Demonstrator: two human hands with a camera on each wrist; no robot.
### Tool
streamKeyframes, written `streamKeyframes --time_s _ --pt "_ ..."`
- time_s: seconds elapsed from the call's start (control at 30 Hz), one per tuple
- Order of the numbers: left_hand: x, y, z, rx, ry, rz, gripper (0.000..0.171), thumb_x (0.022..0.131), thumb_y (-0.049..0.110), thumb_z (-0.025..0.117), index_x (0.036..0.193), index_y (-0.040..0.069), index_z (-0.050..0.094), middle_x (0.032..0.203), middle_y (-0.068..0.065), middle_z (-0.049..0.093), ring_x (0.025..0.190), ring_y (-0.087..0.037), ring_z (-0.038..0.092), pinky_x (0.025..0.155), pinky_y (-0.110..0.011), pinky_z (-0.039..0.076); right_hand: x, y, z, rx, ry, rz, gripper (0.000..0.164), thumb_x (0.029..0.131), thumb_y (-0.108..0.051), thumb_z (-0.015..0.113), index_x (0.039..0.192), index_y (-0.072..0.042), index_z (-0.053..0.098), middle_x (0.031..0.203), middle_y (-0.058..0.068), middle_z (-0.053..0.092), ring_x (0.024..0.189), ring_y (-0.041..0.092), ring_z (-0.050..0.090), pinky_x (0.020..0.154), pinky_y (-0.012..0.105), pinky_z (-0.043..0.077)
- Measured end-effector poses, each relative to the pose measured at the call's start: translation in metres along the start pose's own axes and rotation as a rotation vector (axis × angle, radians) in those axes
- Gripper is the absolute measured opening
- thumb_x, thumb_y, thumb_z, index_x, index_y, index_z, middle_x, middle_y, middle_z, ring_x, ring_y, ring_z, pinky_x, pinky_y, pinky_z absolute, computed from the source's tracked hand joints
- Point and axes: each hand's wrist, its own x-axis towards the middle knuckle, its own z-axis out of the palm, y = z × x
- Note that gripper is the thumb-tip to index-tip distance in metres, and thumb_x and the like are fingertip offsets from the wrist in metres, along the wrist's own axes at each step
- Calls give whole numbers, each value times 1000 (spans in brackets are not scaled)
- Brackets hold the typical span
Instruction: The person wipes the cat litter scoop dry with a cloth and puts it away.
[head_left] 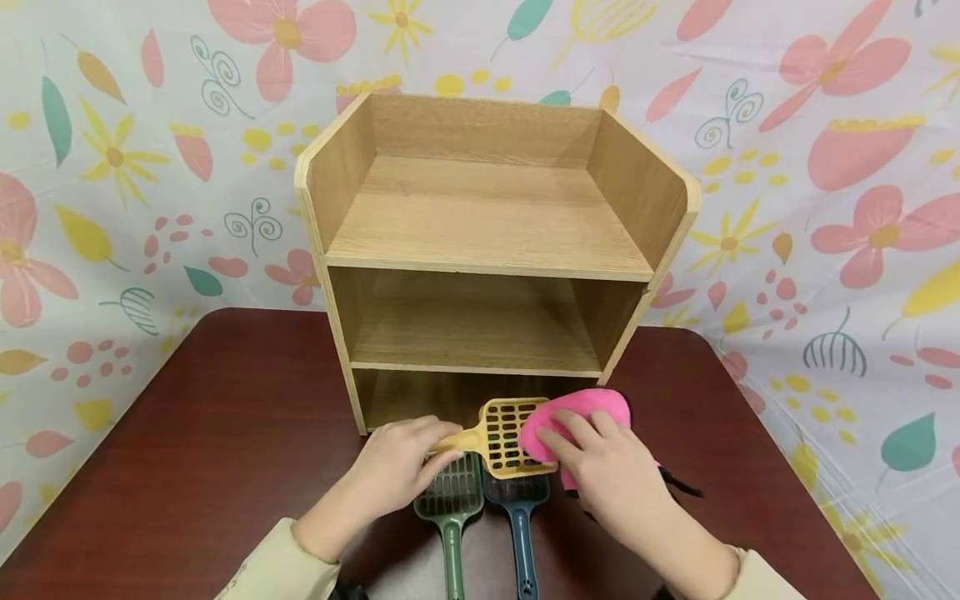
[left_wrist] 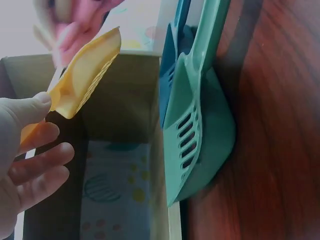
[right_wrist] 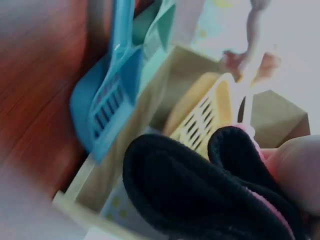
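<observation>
My left hand [head_left: 401, 462] grips the handle of a yellow litter scoop [head_left: 504, 437], its slotted head held up in front of the shelf. In my right hand [head_left: 611, 467] is a pink cloth pouch [head_left: 592, 404] with a black lining [right_wrist: 180, 185] and a dark cord; it overlaps the right edge of the scoop's head. Below the yellow scoop, a green litter scoop [head_left: 452, 533] and a blue litter scoop [head_left: 522, 533] lie side by side on the table, handles toward me. The left wrist view shows the green scoop [left_wrist: 185, 145] nearer than the blue one [left_wrist: 169, 75].
A wooden shelf unit [head_left: 487, 267] with a raised back stands at the table's far side, just beyond the scoops. The dark red table [head_left: 187, 467] extends to both sides. A floral cloth [head_left: 862, 250] hangs behind.
</observation>
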Motion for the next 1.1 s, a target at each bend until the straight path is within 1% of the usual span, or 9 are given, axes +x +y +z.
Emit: streamKeyframes --time_s 0.13,0.27,0.37,0.47,0.57,0.67,0.83,0.97,1.1 --pt "3 8 4 -38 -36 15 22 83 27 72 100 14 68 87 7 70 68 -6 63 58 -24 51 5 -11 5 -5 1 -39 46 61 2 72 104 -15 71 104 5 64 75 22 46 54 28 40" --pt "3 10 7 -70 -34 30 22 83 27 72 100 14 68 88 7 70 69 -4 63 59 -22 50 4 -14 12 -28 -75 -18 50 55 -3 76 103 -17 72 99 0 63 73 19 42 50 25 35" --pt "1 8 5 -58 -23 18 23 81 27 73 100 14 68 88 7 70 69 -5 64 58 -23 50 -1 -8 14 -45 -110 22 50 55 -2 74 102 -18 72 95 -1 61 72 19 41 49 26 34" --pt "-1 5 2 -37 -26 12 24 81 27 73 101 15 68 90 7 70 69 -7 65 56 -24 50 -5 0 14 -51 -85 43 44 61 1 69 101 -18 73 94 1 62 72 21 44 52 28 39" --pt "-3 2 -1 -25 -33 13 24 82 28 72 101 15 68 90 7 70 68 -7 64 56 -24 50 -6 9 11 9 -35 72 42 63 2 66 101 -16 72 96 3 64 78 23 51 62 32 48" --pt "-5 0 -3 -28 -52 9 23 82 28 72 101 15 68 88 8 70 67 -6 63 57 -24 50 -8 19 5 135 15 136 38 69 3 64 102 -14 71 101 2 65 85 21 55 71 31 50" --pt "-6 2 -8 -84 -121 -4 22 83 30 71 101 18 69 89 9 70 72 -3 62 62 -24 50 -8 34 -5 495 55 232 40 77 10 63 108 -15 67 107 -1 64 97 14 55 86 16 41" --pt "-2 5 -12 -173 -163 18 22 84 30 70 103 19 69 92 10 70 77 -2 62 67 -22 50 -4 41 -5 811 -48 276 40 85 10 58 114 -17 63 112 -1 62 102 5 54 87 10 40" --pt "2 9 -14 -223 -178 47 20 84 29 71 102 19 69 93 10 70 82 -2 63 71 -21 51 0 41 -1 1094 -233 273 30 94 -2 52 120 -16 60 112 2 61 95 5 57 76 21 50"
